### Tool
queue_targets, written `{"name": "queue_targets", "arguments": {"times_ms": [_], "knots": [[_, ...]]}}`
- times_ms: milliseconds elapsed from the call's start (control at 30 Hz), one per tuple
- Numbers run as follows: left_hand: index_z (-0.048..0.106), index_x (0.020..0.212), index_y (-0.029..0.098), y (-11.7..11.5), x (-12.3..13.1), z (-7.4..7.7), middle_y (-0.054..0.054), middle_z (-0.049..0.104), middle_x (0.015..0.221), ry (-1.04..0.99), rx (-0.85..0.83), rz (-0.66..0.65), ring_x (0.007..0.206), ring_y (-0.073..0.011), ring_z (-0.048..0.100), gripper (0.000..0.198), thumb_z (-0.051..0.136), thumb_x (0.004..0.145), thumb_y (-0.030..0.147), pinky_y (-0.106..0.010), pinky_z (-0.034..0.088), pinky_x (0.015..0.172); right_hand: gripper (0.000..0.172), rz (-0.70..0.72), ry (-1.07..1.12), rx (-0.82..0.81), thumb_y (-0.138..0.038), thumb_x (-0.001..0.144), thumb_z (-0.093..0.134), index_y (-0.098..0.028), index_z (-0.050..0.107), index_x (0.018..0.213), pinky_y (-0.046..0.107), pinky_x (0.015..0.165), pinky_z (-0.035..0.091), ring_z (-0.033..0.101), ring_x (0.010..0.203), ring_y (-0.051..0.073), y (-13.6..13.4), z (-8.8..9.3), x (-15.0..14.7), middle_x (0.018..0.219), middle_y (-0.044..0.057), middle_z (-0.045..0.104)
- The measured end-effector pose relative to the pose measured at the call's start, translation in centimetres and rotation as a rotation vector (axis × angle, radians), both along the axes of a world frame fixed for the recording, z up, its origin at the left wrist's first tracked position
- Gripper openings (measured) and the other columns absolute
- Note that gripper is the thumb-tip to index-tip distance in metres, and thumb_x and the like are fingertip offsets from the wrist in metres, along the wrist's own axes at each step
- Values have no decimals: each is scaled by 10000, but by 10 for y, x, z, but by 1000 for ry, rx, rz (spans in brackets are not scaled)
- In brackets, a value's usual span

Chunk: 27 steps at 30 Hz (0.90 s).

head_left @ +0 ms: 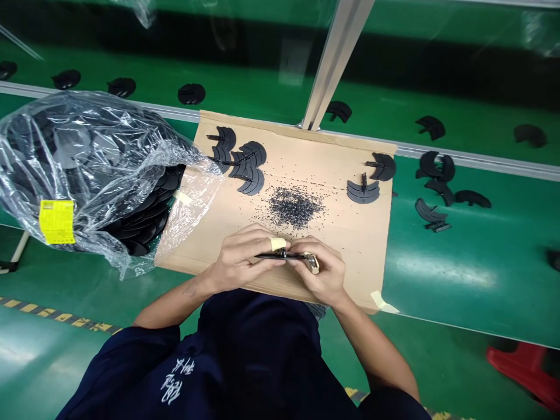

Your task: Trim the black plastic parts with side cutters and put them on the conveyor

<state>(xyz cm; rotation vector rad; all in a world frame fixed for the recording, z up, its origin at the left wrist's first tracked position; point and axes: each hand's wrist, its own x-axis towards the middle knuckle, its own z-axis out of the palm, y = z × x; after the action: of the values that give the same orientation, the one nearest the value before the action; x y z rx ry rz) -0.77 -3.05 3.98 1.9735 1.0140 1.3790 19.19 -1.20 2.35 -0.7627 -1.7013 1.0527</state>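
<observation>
**Trimming a black plastic part over the cardboard sheet**

Both hands meeting low over the near edge of the cardboard sheet (306,169), just short of the pile of black shavings (294,206). Left hand (240,259) clenched around a thin black plastic part (280,255), held edge-on and level, a strip of tan tape wrapped on one finger. Right hand (324,274) closed on a small trimming tool (312,263), its metal end just beside the part's right end; blade itself too small to make out.

Judged as a deburring stroke in hand. To do well: part pinched firm and flat, short light strokes directed away from the taped finger, work kept over the cardboard to catch the shavings.

Pose: forearms angled inward from both sides, wrists bent slightly down, knuckles up, fingertips nearly touching across the part.

Around: clear plastic bag (87,163) of stacked black parts at left with a yellow label, trimmed-looking crescent pieces (245,163) at the sheet's far left, two more (371,178) at its far right, others scattered on the green desk (459,268) and on the green conveyor belt (262,99) beyond.
</observation>
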Motion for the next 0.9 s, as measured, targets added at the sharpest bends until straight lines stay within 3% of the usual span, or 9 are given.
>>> {"name": "queue_targets", "arguments": {"times_ms": [133, 200, 300, 367, 433, 500, 600, 900], "knots": [[743, 1127, 187, 0, -2, 2, -63, 756, 909, 64, -26, -7, 822, -161, 679, 250, 749, 922, 330, -304, 557, 758, 146, -20, 9, 52, -158, 886, 742, -217, 703, 1014, 360, 780, 626, 737, 890, 207, 3, 5, 3, 991, 87, 766], [752, 1123, 170, 1, -4, 3, -89, 749, 930, -27, -156, -121, 853, -181, 682, 419, 697, 918, 531, -315, 563, 776, 150, 23, 28, 90, -100, 889, 712, -212, 698, 988, 327, 742, 614, 724, 845, 184, 4, 7, 5, 932, 67, 744], [772, 1120, 142, 3, -9, 3, -157, 745, 1031, -242, -454, -296, 959, -229, 709, 745, 392, 943, 758, -355, 581, 839, 165, 62, 41, 102, -67, 891, 691, -208, 684, 976, 307, 704, 594, 702, 814, 173, 5, 8, 6, 891, 56, 713], [792, 1063, 144, 5, -11, 3, -153, 753, 1022, -316, -622, -330, 942, -221, 724, 666, 432, 975, 698, -330, 581, 817, 157, 88, 43, 87, -72, 896, 692, -208, 672, 973, 301, 691, 581, 689, 806, 169, 6, 9, 6, 880, 51, 698], [806, 968, 153, 8, -12, 4, -113, 762, 930, -323, -703, -341, 833, -180, 721, 421, 654, 944, 545, -273, 563, 732, 142, 139, 34, 65, -81, 903, 692, -205, 661, 966, 289, 682, 565, 673, 786, 157, 7, 11, 6, 865, 41, 684], [810, 893, 156, 11, -14, 5, -84, 753, 841, -288, -702, -351, 749, -148, 693, 260, 793, 870, 414, -241, 540, 675, 118, 204, 1, 38, -97, 915, 690, -200, 654, 959, 278, 672, 549, 657, 764, 146, 9, 15, 7, 853, 35, 675], [812, 856, 162, 14, -14, 10, -67, 734, 774, -200, -622, -364, 711, -134, 666, 178, 812, 859, 339, -235, 534, 661, 88, 260, -45, 6, -123, 928, 690, -194, 644, 955, 272, 656, 533, 644, 745, 141, 9, 18, 9, 846, 34, 668], [806, 851, 170, 11, -4, 11, -61, 740, 769, -145, -475, -321, 714, -135, 664, 155, 759, 908, 306, -241, 534, 670, 82, 133, -47, 21, -148, 949, 666, -205, 625, 992, 294, 700, 544, 648, 797, 162, 0, 12, 13, 870, 43, 668]]}}
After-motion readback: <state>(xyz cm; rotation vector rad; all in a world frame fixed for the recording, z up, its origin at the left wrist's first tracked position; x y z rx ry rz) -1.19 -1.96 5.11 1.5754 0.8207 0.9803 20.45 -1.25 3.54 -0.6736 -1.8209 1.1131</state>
